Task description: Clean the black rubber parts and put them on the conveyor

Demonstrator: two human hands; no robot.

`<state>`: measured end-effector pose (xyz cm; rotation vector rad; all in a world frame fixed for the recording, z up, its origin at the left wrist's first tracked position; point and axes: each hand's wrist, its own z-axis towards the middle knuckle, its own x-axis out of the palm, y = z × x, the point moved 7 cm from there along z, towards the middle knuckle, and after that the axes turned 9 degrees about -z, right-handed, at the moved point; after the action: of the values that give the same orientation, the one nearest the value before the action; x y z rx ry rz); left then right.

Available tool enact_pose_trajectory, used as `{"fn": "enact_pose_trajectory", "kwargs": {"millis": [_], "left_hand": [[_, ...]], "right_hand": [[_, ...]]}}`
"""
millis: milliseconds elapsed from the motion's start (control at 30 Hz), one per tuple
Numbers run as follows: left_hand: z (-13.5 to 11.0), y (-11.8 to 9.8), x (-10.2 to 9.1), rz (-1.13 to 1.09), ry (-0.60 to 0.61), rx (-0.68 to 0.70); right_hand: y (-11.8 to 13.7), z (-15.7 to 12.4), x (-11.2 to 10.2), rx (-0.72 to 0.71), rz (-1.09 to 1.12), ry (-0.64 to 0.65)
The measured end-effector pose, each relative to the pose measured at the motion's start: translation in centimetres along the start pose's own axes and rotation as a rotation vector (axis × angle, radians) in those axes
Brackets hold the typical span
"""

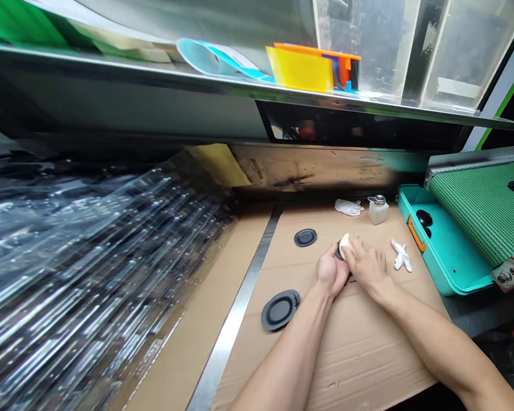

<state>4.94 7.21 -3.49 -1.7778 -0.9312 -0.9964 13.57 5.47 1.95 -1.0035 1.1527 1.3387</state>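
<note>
The dark oval disc [338, 252] is held just above the cardboard sheet [351, 342], between both hands; most of it is hidden. The left hand [332, 269] lies palm-inward, its fingers closed around the disc's near edge. The right hand [365, 265] comes in from the side, its fingers pressing a white wipe [345, 246] onto the disc's face. Both forearms rest low over the cardboard and run out of frame at the bottom.

Two similar discs lie on the cardboard, apart from the hands: a small one [305, 237] ahead and a larger one [279, 310] to the left. Farther ahead stand a dispenser bottle [377, 212] with a metal pump top, a crumpled white cloth [349, 207], and, to the right, a white glove [400, 254].

The teal tray [448, 268] holds dark round parts [424, 217], partly cut off by the green belt [475, 211]. The disc's rear face cannot be made out.
</note>
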Motion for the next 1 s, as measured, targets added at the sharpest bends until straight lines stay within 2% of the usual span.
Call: {"fn": "enact_pose_trajectory", "kwargs": {"millis": [67, 200, 300, 433, 533, 600, 667, 733, 800, 867, 1000], "left_hand": [[-0.1, 0.2, 0.0, -0.014, 0.01, -0.028], [-0.4, 0.1, -0.2, -0.047, 0.018, -0.001], [-0.5, 0.4, -0.1, -0.041, 0.063, -0.026], [-0.3, 0.7, -0.2, 0.008, 0.058, -0.016], [-0.2, 0.9, -0.2, 0.014, 0.038, -0.016], [-0.3, 0.9, -0.3, 0.014, 0.011, -0.01], [-0.5, 0.6, -0.2, 0.032, 0.005, 0.012], [-0.7, 0.4, -0.2, 0.051, -0.001, 0.019], [-0.8, 0.1, -0.2, 0.038, -0.017, -0.007], [-0.8, -0.2, -0.3, -0.014, -0.031, -0.041], [-1.0, -0.7, 0.1, -0.135, 0.027, -0.105]], "right_hand": [[0.6, 0.0, 0.4, 0.004, -0.011, 0.014], [0.7, -0.3, 0.7, 0.107, 0.003, 0.055], [1.1, -0.5, 0.6, 0.079, 0.036, 0.079], [0.1, -0.2, 0.3, 0.158, 0.061, 0.1], [-0.3, 0.1, 0.3, 0.143, 0.085, 0.104], [-1.3, 0.4, 0.4, 0.155, 0.092, 0.099], [-3.3, 1.0, 0.2, 0.237, 0.099, 0.078], [-5.4, 1.5, -0.1, 0.304, 0.127, 0.035], [-6.8, 1.7, -0.4, 0.311, 0.169, -0.016], [-7.3, 1.6, -0.6, 0.288, 0.2, -0.042], [-6.9, 1.2, -0.2, 0.243, 0.204, -0.019]]}}
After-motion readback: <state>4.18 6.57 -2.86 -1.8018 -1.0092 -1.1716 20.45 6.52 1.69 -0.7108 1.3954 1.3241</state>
